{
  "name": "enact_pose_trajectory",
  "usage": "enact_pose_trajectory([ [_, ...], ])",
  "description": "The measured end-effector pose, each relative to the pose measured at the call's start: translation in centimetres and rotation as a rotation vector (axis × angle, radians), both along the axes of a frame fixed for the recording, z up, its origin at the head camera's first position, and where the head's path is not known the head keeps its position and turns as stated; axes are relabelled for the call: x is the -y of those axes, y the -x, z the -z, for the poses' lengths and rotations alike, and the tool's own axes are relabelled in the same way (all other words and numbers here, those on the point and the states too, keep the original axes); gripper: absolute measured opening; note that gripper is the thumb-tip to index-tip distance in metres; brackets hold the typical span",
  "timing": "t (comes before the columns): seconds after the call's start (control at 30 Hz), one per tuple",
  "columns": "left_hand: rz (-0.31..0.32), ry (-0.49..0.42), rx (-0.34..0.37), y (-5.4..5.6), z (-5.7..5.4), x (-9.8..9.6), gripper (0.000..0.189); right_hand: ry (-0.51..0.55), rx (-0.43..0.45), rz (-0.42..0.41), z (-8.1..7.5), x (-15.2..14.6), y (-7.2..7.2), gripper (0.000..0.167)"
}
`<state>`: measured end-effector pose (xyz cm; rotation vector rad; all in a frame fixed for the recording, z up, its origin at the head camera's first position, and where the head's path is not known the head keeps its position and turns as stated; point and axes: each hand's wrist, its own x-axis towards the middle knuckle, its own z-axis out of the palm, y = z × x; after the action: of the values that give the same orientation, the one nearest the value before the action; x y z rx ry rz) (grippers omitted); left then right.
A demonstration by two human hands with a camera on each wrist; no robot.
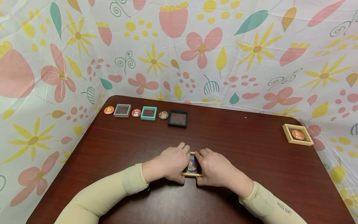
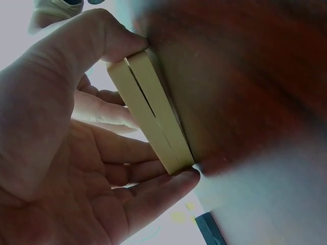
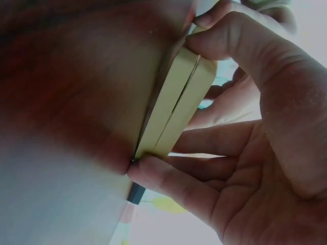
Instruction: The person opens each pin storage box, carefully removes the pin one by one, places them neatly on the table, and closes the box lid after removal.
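A small square, pale yellow display frame (image 1: 192, 175) lies on the table in front of me, with a round blue-patterned badge (image 1: 192, 165) behind its clear film. My left hand (image 1: 174, 161) grips the frame's left side, thumb at the near corner and fingers at the far one. On the right side my right hand (image 1: 215, 168) holds it the same way. In the left wrist view the frame's edge (image 2: 153, 115) shows two layers with a thin gap that widens near the thumb. A similar narrow seam runs along the frame's edge (image 3: 173, 102) in the right wrist view.
Along the table's back left stand an orange badge (image 1: 109, 110), a grey frame (image 1: 122, 115), a red badge (image 1: 136, 113), a teal frame (image 1: 148, 118), a dark badge (image 1: 163, 115) and a black frame (image 1: 177, 125). At the far right lies another pale yellow frame (image 1: 300, 143) containing an orange badge (image 1: 297, 134).
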<state>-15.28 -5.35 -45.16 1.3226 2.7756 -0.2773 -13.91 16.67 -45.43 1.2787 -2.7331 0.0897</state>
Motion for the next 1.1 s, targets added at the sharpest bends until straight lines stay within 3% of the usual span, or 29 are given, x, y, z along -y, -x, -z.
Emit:
enact_pose_trajectory([
  [0.2, -0.011, -0.019, 0.027, 0.0, -0.1, 0.1, 0.091, 0.027, 0.077, -0.002, -0.3, -0.6, 0.4, 0.084],
  [0.53, -0.048, -0.104, 0.178, 0.8, -0.6, 1.0, 0.097, 0.118, 0.298, 0.019, -1.1, -2.0, 1.6, 0.065],
  [0.77, -0.061, -0.095, 0.164, 0.6, -0.8, 0.8, 0.102, 0.229, 0.45, 0.015, -0.9, -3.0, 3.0, 0.052],
  [1.1, -0.06, -0.197, 0.145, 0.4, -0.7, 0.6, 0.132, 0.344, 0.75, 0.068, -1.1, -5.0, 4.8, 0.063],
])
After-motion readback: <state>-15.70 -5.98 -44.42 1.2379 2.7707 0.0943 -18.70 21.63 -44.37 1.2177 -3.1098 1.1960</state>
